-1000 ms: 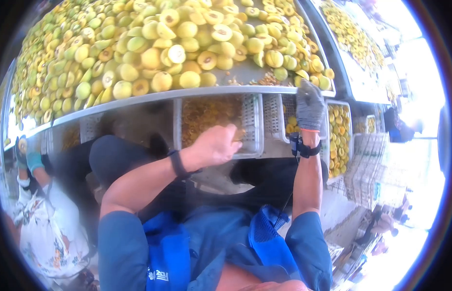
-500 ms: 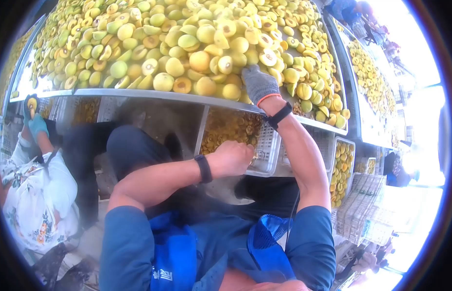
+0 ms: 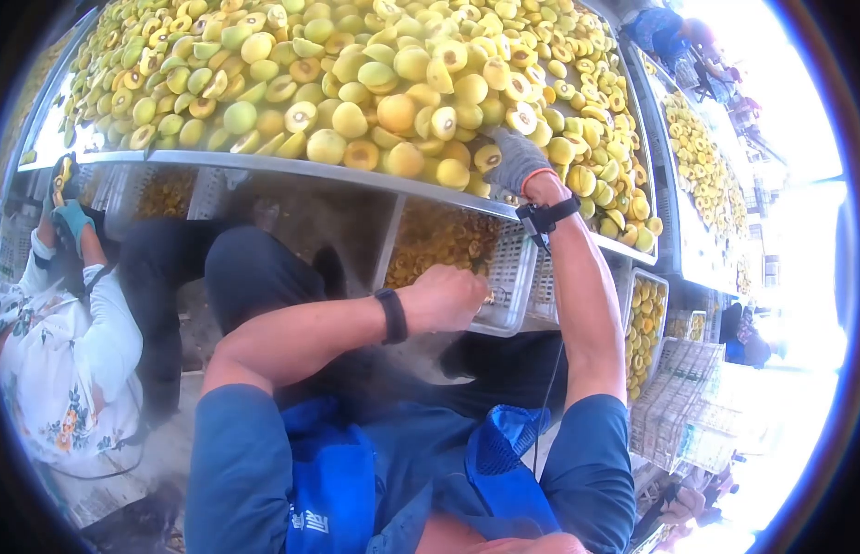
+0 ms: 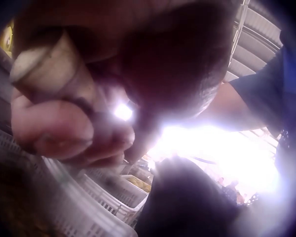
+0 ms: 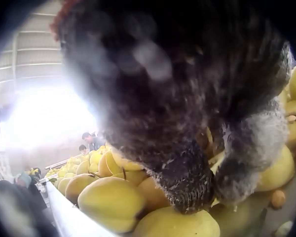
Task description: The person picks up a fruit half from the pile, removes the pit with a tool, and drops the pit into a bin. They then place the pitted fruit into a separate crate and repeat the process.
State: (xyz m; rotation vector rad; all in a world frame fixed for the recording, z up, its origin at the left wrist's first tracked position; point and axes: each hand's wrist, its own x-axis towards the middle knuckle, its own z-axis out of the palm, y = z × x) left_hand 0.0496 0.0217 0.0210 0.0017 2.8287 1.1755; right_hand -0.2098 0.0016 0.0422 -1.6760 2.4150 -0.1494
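Note:
My bare left hand [image 3: 444, 298] grips a small tool above the stone crate. A shiny metal end [image 3: 495, 295] shows past the fist. In the left wrist view, a pale, tapered, tube-like part [image 4: 52, 69] sits between the curled fingers [image 4: 59, 126]; the rest is hidden. My right hand [image 3: 522, 159], in a grey knitted glove, is down in the heap of apricot halves [image 3: 393, 69] at the table's near edge. Its curled fingers [image 5: 185, 182] close around an apricot half, mostly hidden. One cut half [image 3: 488, 157] shows its brown middle right at the fingertips.
The table's metal rim [image 3: 310, 175] runs across in front. Below it stands a plastic crate [image 3: 518, 282] of small orange-brown pieces. Another crate [image 3: 644, 323] of apricot halves is at right. A person in a floral top [image 3: 65, 369] works at left. Stacked crates [image 3: 675, 397] stand at right.
My right hand has moved from the table's right corner leftward into the heap, then slightly right. My left hand stays low over the crate. The head view has shifted.

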